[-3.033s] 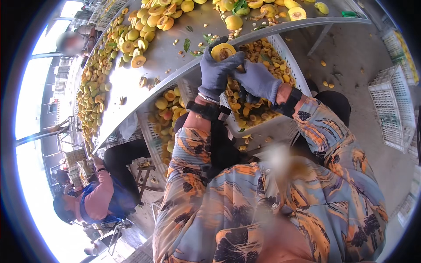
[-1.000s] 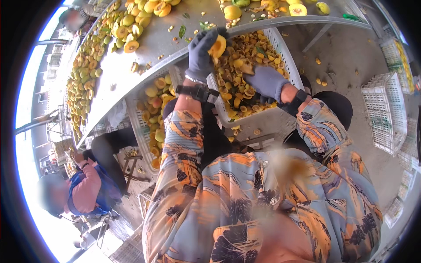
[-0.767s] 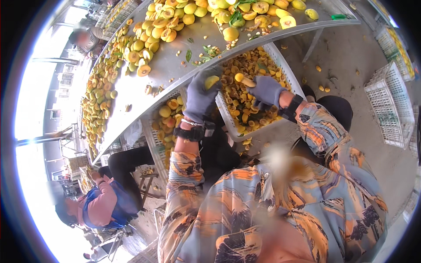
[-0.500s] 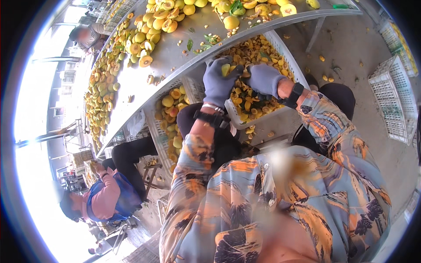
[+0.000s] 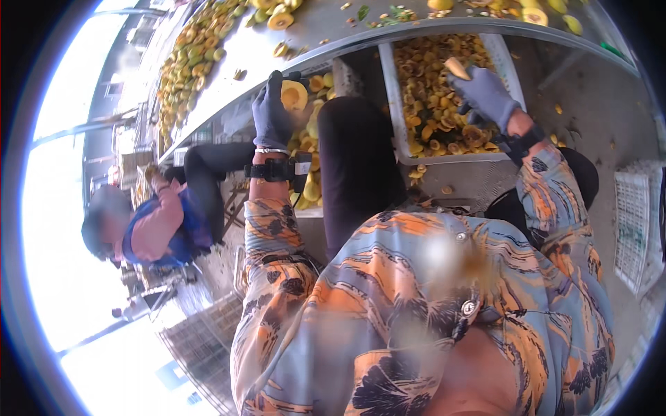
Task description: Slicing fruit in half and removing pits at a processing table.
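Note:
Both my hands wear grey-purple gloves. My left hand (image 5: 272, 114) holds a yellow peach half (image 5: 294, 96), its cut face with a round hollow turned to the right. It hovers over a crate of yellow fruit (image 5: 316, 128) beside my left knee. My right hand (image 5: 487, 96) is closed on a tan, wooden-looking handle (image 5: 456, 68) that sticks out past the thumb; the rest is hidden in the glove. Below that hand stands a white crate (image 5: 401, 118) full of small yellow-brown fruit pieces (image 5: 433, 90).
A metal table (image 5: 326, 35) with a raised rim curves across the far side, heaped with cut fruit (image 5: 194, 62) at left. A person in pink and blue (image 5: 156, 229) sits at the left. A white slatted crate (image 5: 635, 232) stands on the floor at right.
My hands were together above the crate of pieces and have moved apart. The left went left with the peach half, the right went right. My view has shifted too.

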### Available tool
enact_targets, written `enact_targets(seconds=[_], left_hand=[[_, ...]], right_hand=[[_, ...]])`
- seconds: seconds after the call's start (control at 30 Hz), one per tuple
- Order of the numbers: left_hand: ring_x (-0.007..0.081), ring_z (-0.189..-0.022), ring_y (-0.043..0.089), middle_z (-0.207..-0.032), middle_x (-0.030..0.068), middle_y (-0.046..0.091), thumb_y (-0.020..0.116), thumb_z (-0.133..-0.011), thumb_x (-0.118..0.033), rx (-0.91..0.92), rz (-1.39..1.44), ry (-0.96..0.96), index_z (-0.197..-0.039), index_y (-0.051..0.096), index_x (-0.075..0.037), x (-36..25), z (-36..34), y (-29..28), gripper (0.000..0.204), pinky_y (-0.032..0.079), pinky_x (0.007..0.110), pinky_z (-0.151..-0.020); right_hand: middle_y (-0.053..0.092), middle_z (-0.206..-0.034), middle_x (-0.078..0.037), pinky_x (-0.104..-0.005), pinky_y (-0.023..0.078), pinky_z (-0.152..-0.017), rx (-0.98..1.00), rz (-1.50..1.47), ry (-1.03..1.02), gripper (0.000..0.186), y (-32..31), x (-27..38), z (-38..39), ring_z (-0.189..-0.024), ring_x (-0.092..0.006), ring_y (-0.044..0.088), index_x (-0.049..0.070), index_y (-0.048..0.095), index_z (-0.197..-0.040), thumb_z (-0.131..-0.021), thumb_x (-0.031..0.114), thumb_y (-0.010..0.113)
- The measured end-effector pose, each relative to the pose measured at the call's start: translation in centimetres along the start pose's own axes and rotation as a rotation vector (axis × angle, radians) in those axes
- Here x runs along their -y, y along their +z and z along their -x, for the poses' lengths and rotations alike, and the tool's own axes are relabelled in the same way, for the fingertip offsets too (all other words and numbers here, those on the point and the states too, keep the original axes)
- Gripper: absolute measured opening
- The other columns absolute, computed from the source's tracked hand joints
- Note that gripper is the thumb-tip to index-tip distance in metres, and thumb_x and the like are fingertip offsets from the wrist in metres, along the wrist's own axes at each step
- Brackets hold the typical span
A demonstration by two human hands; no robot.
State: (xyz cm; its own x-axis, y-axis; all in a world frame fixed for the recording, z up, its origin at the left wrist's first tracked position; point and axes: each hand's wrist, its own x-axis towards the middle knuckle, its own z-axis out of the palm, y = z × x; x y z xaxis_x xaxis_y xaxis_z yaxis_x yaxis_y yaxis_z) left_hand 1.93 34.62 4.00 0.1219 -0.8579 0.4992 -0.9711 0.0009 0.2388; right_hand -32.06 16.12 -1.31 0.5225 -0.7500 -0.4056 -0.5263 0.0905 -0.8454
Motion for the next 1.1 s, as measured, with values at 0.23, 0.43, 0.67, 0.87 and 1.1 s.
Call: enact_targets(seconds=[0.23, 0.43, 0.67, 0.87, 1.1], left_hand=[[0.0217, -0.090, 0.066, -0.098, 0.0125, 0.072, 0.071, -0.087, -0.025, 0.024, 0.225, -0.698, -0.111, 0.070, -0.001, 7.2, 4.6, -3.3, 0.034, 0.050, 0.031, -0.084], [0.0128, -0.086, 0.065, -0.104, 0.0059, 0.069, 0.061, -0.090, -0.012, 0.089, 0.416, -0.162, -0.119, 0.064, 0.001, 3.2, -7.9, 2.1, 0.032, 0.052, 0.023, -0.071], [0.0206, -0.096, 0.069, -0.106, 0.0088, 0.072, 0.063, -0.088, -0.013, 0.392, 0.379, -0.006, -0.121, 0.066, -0.010, -7.3, -23.3, 16.7, 0.033, 0.054, 0.033, -0.086], [0.0333, -0.109, 0.063, -0.120, 0.0180, 0.066, 0.073, -0.078, -0.034, 0.736, -0.083, 0.176, -0.132, 0.059, -0.018, -8.9, -26.9, 22.0, 0.058, 0.049, 0.039, -0.095], [0.0232, -0.102, 0.068, -0.120, 0.0172, 0.066, 0.080, -0.076, -0.031, 0.793, 1.264, -0.523, -0.126, 0.058, 0.000, -6.1, -25.9, 18.9, 0.063, 0.055, 0.034, -0.082]], right_hand=[[0.064, -0.067, -0.009, -0.0281, 0.052, -0.038, 0.008, 0.013, 0.002, 0.037, 1.8, 2.2, 1.0, -0.051, -0.0145, 0.065, -0.001, 0.059, -0.112, -0.095, 0.032, 0.061], [0.062, -0.061, -0.006, -0.0271, 0.048, -0.039, -0.131, -0.382, -0.204, 0.032, 3.0, 2.3, 0.0, -0.045, -0.0117, 0.061, -0.001, 0.063, -0.103, -0.093, 0.029, 0.067], [0.061, -0.056, -0.010, -0.0312, 0.048, -0.044, -0.320, -0.329, -0.235, 0.034, 1.5, 2.1, -0.6, -0.044, -0.0173, 0.060, -0.003, 0.063, -0.092, -0.091, 0.030, 0.069], [0.063, -0.066, -0.006, -0.0272, 0.050, -0.043, -0.259, -0.297, -0.260, 0.036, 1.4, 2.4, -1.4, -0.052, -0.0130, 0.064, -0.002, 0.057, -0.098, -0.093, 0.033, 0.064], [0.065, -0.068, -0.005, -0.0266, 0.051, -0.044, -0.207, -0.751, -0.255, 0.035, 0.7, 2.7, -1.5, -0.053, -0.0111, 0.064, -0.004, 0.061, -0.102, -0.093, 0.030, 0.066]])
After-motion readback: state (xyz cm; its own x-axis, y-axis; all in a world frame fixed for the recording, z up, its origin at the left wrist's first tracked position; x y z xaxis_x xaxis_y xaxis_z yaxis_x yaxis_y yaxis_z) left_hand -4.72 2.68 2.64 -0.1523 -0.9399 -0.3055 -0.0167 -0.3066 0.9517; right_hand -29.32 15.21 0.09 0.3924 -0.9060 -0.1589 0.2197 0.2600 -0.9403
